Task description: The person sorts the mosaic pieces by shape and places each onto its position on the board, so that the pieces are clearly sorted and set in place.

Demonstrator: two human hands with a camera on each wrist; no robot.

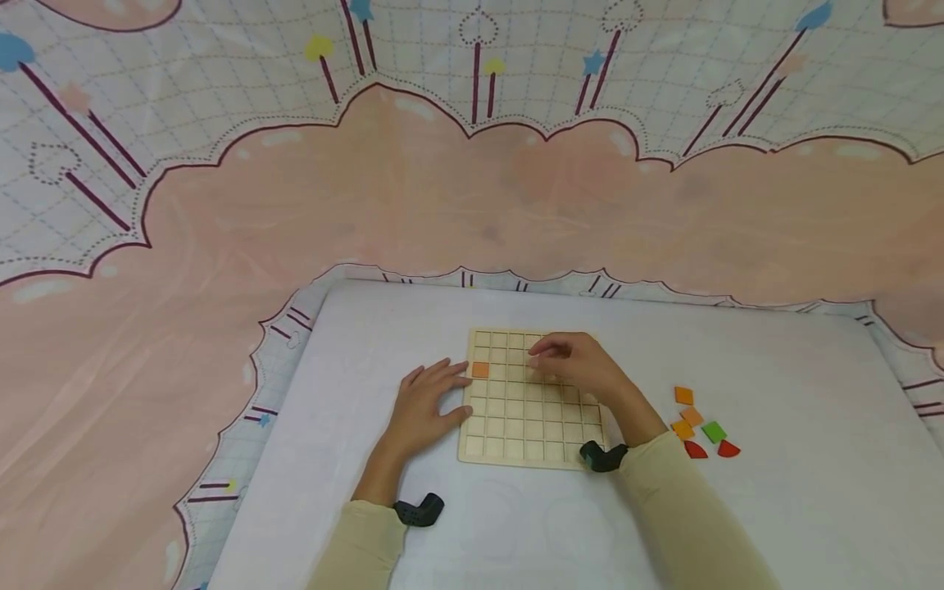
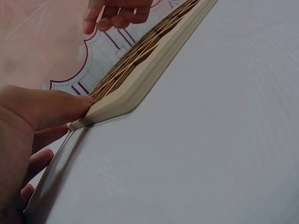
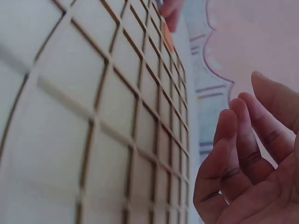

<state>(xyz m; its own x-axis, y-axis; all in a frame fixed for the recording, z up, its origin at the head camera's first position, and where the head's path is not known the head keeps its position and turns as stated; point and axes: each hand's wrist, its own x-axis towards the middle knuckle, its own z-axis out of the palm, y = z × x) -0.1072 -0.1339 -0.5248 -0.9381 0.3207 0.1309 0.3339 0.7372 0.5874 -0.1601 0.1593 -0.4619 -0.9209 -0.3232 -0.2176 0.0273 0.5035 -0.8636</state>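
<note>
A pale wooden grid board [image 1: 516, 449] lies on the white table, with one orange square tile [image 1: 480, 369] in a cell of its left column. At the board's left edge rests my left hand [image 1: 429, 407], fingers spread and thumb touching the rim [image 2: 126, 100]. Over the upper right part of the board hovers my right hand [image 1: 578, 360]. In the right wrist view its fingers [image 3: 247, 154] are loosely bent above the cells, and no tile shows between them. Some cells are hidden beneath this hand.
Right of the board lie several loose pieces: orange squares [image 1: 683, 396], a green square [image 1: 714, 432] and red quarter-circles [image 1: 728, 448]. The white tabletop [image 1: 796, 369] ends at the back against a pink patterned cloth [image 1: 516, 205]. Each wrist wears a black device [image 1: 420, 510].
</note>
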